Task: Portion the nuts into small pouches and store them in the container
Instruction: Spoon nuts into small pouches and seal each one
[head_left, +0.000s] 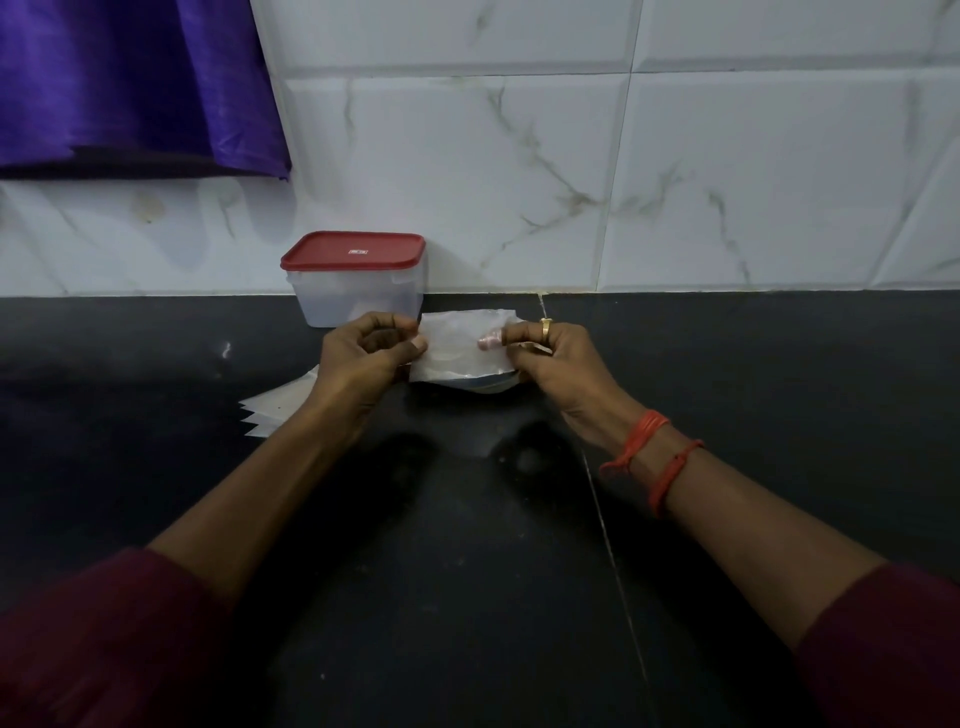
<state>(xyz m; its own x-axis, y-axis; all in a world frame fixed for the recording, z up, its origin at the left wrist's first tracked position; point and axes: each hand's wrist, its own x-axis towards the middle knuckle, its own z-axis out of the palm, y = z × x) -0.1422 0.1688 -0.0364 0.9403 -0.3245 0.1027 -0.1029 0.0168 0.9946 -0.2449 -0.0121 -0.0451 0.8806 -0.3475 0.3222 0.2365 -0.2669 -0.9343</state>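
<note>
Both hands — left hand (371, 345), right hand (543, 348) — pinch small clear plastic pouch (462, 343) before red-lidded translucent container (356, 278); thin film may slip.

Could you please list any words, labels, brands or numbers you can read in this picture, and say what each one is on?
The small label on the red lid of the clear container: too small and blurred to read.
The clear pouch: no print visible.
Nothing else in view carries text.
</note>
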